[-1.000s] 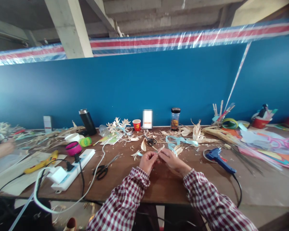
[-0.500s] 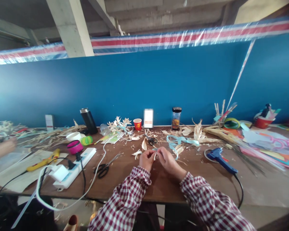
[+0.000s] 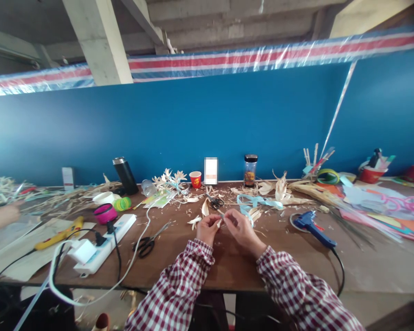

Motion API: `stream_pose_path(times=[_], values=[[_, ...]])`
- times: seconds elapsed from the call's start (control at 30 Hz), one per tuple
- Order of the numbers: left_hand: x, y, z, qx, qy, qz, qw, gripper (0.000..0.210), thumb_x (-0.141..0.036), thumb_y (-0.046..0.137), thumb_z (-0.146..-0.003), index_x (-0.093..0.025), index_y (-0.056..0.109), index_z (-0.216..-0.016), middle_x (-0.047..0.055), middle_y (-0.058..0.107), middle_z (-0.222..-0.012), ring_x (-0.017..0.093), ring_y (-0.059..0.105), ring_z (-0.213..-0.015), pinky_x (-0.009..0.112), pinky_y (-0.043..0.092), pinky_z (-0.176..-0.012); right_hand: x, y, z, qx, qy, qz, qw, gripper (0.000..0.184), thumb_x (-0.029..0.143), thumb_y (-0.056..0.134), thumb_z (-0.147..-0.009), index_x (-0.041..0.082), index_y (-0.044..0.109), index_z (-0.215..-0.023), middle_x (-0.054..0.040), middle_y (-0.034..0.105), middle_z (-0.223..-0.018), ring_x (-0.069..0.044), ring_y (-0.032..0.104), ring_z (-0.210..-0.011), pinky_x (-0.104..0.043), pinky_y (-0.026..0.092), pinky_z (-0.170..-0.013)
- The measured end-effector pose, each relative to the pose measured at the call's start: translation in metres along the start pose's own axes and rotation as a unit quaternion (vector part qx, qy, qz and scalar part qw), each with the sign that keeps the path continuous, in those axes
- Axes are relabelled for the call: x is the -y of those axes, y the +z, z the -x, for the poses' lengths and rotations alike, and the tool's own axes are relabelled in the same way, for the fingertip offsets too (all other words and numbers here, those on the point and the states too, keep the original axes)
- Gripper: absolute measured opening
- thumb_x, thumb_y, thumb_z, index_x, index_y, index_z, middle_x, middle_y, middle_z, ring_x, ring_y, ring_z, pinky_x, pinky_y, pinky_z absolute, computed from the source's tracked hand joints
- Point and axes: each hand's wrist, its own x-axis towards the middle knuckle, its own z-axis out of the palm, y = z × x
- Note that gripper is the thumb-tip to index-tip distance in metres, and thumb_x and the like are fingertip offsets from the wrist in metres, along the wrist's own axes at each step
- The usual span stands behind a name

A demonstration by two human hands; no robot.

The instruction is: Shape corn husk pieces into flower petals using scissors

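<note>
My left hand [image 3: 207, 229] pinches a small pale strip [image 3: 219, 224] that looks like dried husk, over the middle of the brown table [image 3: 234, 269]. Close beside it, my right hand [image 3: 241, 231] has its thumb and fingers pressed together; a thin pale tip shows near them, too small to name. Just behind the hands lie black-handled scissors [image 3: 215, 201], a light blue ribbon [image 3: 258, 201] and loose husk pieces [image 3: 193, 221]. A second pair of scissors [image 3: 146, 245] rests to the left of my left hand.
Right stands a blue glue gun [image 3: 312, 226] with its cord. Left are a white power strip [image 3: 106, 246], a yellow glue gun [image 3: 59, 233] and another person's hand [image 3: 3, 219]. Husk flowers [image 3: 169, 177], a red cup [image 3: 195, 179] and a jar [image 3: 250, 170] line the back.
My hands stay close together, with the right fingers slightly farther from the left ones. The strip between them shows less. The whole view has shifted slightly.
</note>
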Motion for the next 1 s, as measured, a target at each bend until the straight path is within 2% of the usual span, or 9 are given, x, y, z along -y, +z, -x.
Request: stream_pose_path(times=[0.07,0.2,0.43,0.67,1.0], values=[[0.000,-0.001,0.001,0.003,0.005,-0.002,1.000,0.026,-0.033,0.079,-0.051,-0.015,0.068,-0.067,-0.001,0.064,-0.058,0.009,0.053,-0.047,0.020,0.044,-0.044,-0.003,0.000,-0.002,-0.015,-0.014,-0.010,1.000,0.013,0.026,0.052,-0.087,0.018,0.062,-0.087,-0.0032,0.064,-0.077,-0.016,0.059,-0.069,-0.025,0.046,-0.063],[0.001,-0.002,0.001,0.006,0.012,-0.015,1.000,0.028,-0.033,0.081,-0.050,-0.014,0.068,-0.067,-0.002,0.063,-0.055,0.007,0.048,-0.043,0.019,0.040,-0.042,-0.011,-0.002,-0.004,0.014,-0.062,-0.002,0.998,0.016,0.027,0.051,-0.089,0.020,0.066,-0.088,-0.0051,0.067,-0.083,-0.018,0.061,-0.080,-0.028,0.047,-0.073],[0.001,-0.002,-0.001,-0.011,-0.003,-0.027,1.000,0.031,-0.036,0.082,-0.047,-0.015,0.068,-0.065,-0.005,0.057,-0.047,0.006,0.046,-0.039,0.019,0.040,-0.040,-0.013,-0.007,-0.001,0.041,-0.076,0.126,0.988,0.021,0.028,0.045,-0.092,0.020,0.064,-0.086,-0.0068,0.065,-0.085,-0.018,0.061,-0.074,-0.027,0.046,-0.065],[-0.001,-0.001,0.002,-0.003,-0.004,-0.028,1.000,0.030,-0.035,0.082,-0.046,-0.016,0.068,-0.065,-0.003,0.060,-0.051,0.006,0.047,-0.039,0.019,0.041,-0.040,-0.014,-0.005,-0.002,0.034,-0.083,0.074,0.993,0.021,0.030,0.045,-0.093,0.021,0.064,-0.090,-0.0062,0.065,-0.088,-0.018,0.061,-0.079,-0.027,0.047,-0.069],[0.000,-0.001,0.003,0.016,-0.010,-0.039,0.999,0.025,-0.032,0.080,-0.050,-0.015,0.066,-0.062,-0.006,0.052,-0.041,0.007,0.044,-0.036,0.019,0.038,-0.039,-0.011,-0.008,-0.003,0.061,-0.059,0.098,0.992,0.016,0.025,0.045,-0.090,0.019,0.058,-0.083,-0.0055,0.061,-0.083,-0.017,0.057,-0.072,-0.026,0.044,-0.065]])
